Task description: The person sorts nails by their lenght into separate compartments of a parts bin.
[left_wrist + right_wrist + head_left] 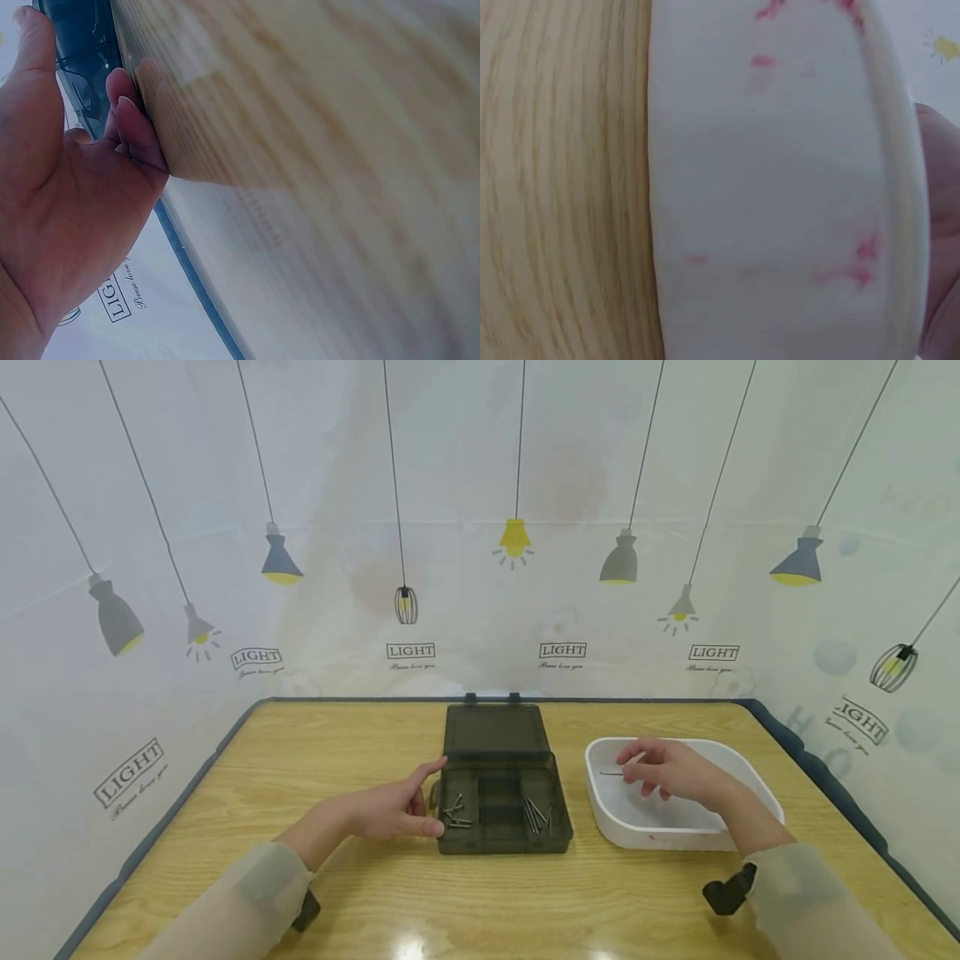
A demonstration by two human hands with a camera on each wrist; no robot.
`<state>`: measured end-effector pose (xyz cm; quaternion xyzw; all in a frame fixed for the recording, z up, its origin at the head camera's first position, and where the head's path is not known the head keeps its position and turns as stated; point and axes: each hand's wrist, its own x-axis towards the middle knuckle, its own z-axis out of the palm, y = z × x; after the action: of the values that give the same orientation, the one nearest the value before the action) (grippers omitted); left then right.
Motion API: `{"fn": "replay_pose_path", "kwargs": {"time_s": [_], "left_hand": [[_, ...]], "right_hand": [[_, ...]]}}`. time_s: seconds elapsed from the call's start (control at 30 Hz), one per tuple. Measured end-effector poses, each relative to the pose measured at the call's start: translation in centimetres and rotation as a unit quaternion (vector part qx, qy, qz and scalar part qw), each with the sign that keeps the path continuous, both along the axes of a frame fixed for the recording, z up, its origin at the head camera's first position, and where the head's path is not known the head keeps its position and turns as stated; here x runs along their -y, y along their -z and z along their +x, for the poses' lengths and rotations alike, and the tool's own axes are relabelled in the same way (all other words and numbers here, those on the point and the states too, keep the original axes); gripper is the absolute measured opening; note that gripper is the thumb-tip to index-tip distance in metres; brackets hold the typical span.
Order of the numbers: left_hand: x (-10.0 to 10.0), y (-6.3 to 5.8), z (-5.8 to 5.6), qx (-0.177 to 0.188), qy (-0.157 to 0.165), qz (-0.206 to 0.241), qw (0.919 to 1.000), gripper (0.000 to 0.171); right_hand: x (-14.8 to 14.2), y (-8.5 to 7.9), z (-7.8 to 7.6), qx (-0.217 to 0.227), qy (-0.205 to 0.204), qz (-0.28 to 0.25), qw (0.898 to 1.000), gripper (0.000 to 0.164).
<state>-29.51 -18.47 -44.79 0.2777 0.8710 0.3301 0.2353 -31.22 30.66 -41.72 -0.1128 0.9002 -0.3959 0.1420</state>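
In the head view, a dark see-through plastic organizer box (pixel 501 845) stands with its lid (pixel 497 731) raised at the back. Several short screws (pixel 456 814) lie in its left compartment, and several longer nails (pixel 534 814) in the right one. My left hand (pixel 386 810) rests against the box's left side, index finger and thumb spread towards its corners. Over the white plastic tub (pixel 637 835), my right hand (pixel 671 768) pinches a thin nail (pixel 611 774) between thumb and fingers. In the right wrist view the tub's wall (pixel 772 172) hides most of that hand.
The box and tub stand side by side on a wood-grain table (pixel 360 893). Dark edging (pixel 337 699) runs along its back and sides. Behind it hangs a pale curtain (pixel 465 460) printed with lamps. Red smudges mark the tub's outer wall.
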Motion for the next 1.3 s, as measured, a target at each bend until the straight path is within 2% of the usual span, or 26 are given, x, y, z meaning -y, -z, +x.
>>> {"fn": "replay_pose_path", "kwargs": {"time_s": [0.3,0.53,0.9,1.13,1.3], "left_hand": [[-0.1,0.0,0.1,-0.002,0.003,0.005,1.0000,0.114],[-0.2,0.0,0.2,-0.001,0.001,0.004,1.0000,0.114],[-0.2,-0.2,0.2,-0.003,-0.003,-0.001,1.0000,0.114],[-0.2,-0.2,0.2,0.000,-0.003,0.000,1.0000,0.114],[-0.2,-0.3,0.3,0.000,-0.002,0.001,1.0000,0.113]], "right_hand": [[-1.4,0.8,-0.2,0.041,-0.019,0.035,0.998,0.042],[-1.4,1.5,-0.4,0.037,-0.030,0.059,0.997,0.052],[-1.0,2.0,-0.5,0.032,-0.028,0.063,0.997,0.032],[-1.7,3.0,-1.6,0.034,-0.050,0.061,0.996,0.020],[-1.8,3.3,-1.9,0.040,-0.033,0.067,0.996,0.014]]}}
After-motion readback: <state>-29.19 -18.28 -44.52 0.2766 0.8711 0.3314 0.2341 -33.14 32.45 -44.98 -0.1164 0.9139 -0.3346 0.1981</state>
